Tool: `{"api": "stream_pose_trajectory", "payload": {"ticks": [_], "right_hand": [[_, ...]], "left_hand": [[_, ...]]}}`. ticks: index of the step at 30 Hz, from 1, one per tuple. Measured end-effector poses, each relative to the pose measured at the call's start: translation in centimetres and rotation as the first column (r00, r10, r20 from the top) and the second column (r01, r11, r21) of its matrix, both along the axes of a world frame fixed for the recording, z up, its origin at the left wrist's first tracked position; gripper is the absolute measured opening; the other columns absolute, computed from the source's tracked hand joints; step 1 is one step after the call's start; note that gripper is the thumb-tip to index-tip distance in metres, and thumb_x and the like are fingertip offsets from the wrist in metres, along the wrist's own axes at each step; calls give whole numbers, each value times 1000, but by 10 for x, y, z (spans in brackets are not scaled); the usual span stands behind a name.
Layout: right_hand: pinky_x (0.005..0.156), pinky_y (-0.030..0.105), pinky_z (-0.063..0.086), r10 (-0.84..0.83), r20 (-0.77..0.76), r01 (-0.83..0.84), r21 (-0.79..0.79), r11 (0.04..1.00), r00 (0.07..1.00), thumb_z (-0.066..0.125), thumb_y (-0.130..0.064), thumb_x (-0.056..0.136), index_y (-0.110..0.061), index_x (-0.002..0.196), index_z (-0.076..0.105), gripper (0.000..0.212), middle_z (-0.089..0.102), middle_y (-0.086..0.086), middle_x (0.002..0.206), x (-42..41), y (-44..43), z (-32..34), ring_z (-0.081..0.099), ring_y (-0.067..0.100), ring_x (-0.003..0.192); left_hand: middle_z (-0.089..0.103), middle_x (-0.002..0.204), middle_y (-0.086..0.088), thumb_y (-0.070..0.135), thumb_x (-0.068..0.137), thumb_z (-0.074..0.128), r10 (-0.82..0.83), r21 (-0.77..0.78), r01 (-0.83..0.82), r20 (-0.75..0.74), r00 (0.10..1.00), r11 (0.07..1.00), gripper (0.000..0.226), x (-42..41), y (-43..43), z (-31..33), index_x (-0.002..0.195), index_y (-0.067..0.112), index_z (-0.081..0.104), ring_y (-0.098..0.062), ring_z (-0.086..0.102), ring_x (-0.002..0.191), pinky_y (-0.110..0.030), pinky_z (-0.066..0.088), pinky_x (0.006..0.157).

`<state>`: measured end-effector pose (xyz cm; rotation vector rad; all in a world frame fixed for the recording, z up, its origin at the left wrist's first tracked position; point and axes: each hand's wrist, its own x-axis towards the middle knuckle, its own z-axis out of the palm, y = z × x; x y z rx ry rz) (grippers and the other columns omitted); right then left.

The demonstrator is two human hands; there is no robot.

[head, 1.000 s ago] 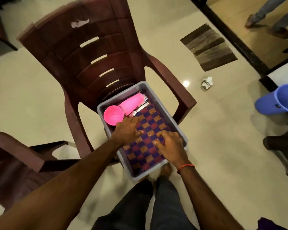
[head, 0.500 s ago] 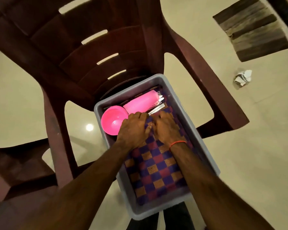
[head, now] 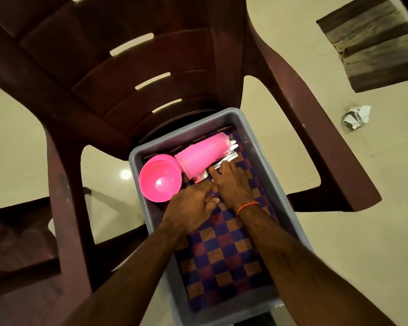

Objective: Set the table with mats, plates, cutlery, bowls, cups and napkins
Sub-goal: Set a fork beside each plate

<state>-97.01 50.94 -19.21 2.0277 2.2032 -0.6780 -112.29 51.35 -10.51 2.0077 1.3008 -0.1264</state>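
Note:
A grey tub (head: 283,191) sits on the seat of a brown plastic chair (head: 151,67). Checkered purple, red and orange mats (head: 222,255) line the tub's bottom. At its far end are stacked pink bowls (head: 159,180), pink cups (head: 203,154) lying on their side, and metal cutlery (head: 229,157) partly hidden under the cups. My left hand (head: 189,208) rests on the mat beside the bowls. Close to its right, my right hand (head: 231,184) has its fingertips curled onto the cutlery handles just below the cups.
A second brown chair (head: 14,243) stands at the left. On the pale tiled floor lie a crumpled paper (head: 356,116) and a striped brown floor mat (head: 375,41) at the upper right.
The camera has come closer to the tub. My right hand has slid up onto the cutlery, while my left hand has drawn back a little on the mat.

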Motion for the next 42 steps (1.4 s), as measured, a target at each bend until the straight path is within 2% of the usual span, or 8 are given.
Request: {"api": "stream_pose_trajectory", "payload": {"ticks": [6, 14, 20, 22, 25, 29, 34, 42], "right_hand": [[74, 44, 47, 76, 66, -84, 131, 988, 995, 72, -14, 78, -12, 99, 67, 21, 59, 12, 98, 1, 6, 3, 57, 31, 93], [75, 39, 47, 143, 154, -158, 91, 983, 978, 65, -17, 84, -13, 97, 60, 14, 59, 8, 95, -10, -12, 6, 54, 26, 91], [71, 39, 47, -133, -130, 138, 25, 990, 983, 63, -6, 88, -16, 91, 54, 14, 63, 5, 87, -1, -42, 24, 58, 26, 82], [64, 31, 47, -424, -343, 413, -109, 904, 838, 61, -11, 95, -19, 90, 54, 12, 62, -1, 84, 1, -52, 46, 58, 18, 78], [61, 12, 44, -729, -536, 677, -346, 650, 426, 67, -18, 95, -18, 87, 61, 10, 62, -7, 78, -1, -66, 86, 59, 6, 72], [70, 33, 58, -769, -631, 736, -472, 485, 102, 71, -17, 92, -19, 86, 71, 6, 73, 1, 77, 1, -86, 153, 69, 13, 73], [67, 25, 55, -712, -700, 743, -499, 447, -42, 70, -14, 93, -18, 90, 75, 7, 73, -4, 74, 5, -107, 233, 66, 4, 68], [72, 30, 62, -688, -726, 804, -408, 433, 2, 64, -13, 97, -32, 85, 71, 23, 76, -8, 81, 9, -145, 307, 73, 12, 77]], "left_hand": [[71, 90, 10, 37, 97, 59, 8, -21, -7, 43, 999, 1000, 22, -4, -5, -2, 116, 25, 62, -8, 65, 80, -33, 54, 73], [69, 92, 9, 37, 96, 58, -5, -18, 6, 67, 998, 1000, 20, -9, -13, 1, 108, 24, 66, -9, 63, 79, -36, 55, 72], [60, 85, 15, 37, 97, 59, -13, -41, 15, 48, 999, 999, 12, -14, -21, 17, 101, 27, 63, -7, 55, 73, -30, 46, 69], [63, 84, 13, 40, 96, 58, -27, -64, 29, 37, 999, 998, 13, -14, -23, 26, 101, 29, 63, -7, 57, 74, -31, 49, 70], [66, 86, 11, 47, 95, 53, -60, -68, 61, 19, 998, 996, 23, -12, -24, 43, 102, 28, 63, -10, 62, 77, -36, 54, 73], [71, 97, 15, 56, 98, 50, 14, -203, 24, 186, 982, 979, 36, 4, -24, 85, 116, 29, 65, 0, 65, 85, -34, 55, 77], [74, 98, 9, 39, 100, 60, 361, -527, -113, 395, 845, 842, 14, 32, -32, 150, 107, 31, 69, -10, 71, 98, -37, 59, 80], [73, 87, -15, 9, 98, 65, 561, -704, -130, 425, 711, 698, 10, 52, -61, 233, 95, 3, 72, -27, 69, 79, -41, 61, 73]]}}
